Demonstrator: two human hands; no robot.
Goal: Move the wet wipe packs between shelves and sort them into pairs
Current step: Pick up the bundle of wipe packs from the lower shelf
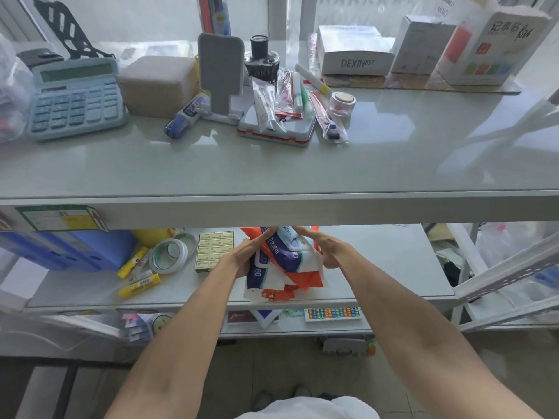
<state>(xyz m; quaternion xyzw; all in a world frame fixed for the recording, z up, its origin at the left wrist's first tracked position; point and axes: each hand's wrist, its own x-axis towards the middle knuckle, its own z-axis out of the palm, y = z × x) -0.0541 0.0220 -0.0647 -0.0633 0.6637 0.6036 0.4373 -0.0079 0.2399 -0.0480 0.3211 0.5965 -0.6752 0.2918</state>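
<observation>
A heap of several wet wipe packs [286, 261], orange, white and dark blue, lies on the middle shelf [378, 267], just under the front edge of the top shelf [272, 164]. My left hand [242, 255] grips the heap's left side. My right hand [323, 247] clasps its right side, fingers over the topmost light-blue pack [289, 234]. The heap's far end is hidden by the top shelf's edge. No wipe packs are on the top shelf.
On the middle shelf, left of the heap: a box of erasers [214, 251], tape rolls [169, 255], yellow glue sticks [139, 281], blue folders [69, 249]. The top shelf carries a calculator [75, 98], ink bottle [261, 58], pens and white boxes [355, 51]. An abacus [332, 313] lies lower down.
</observation>
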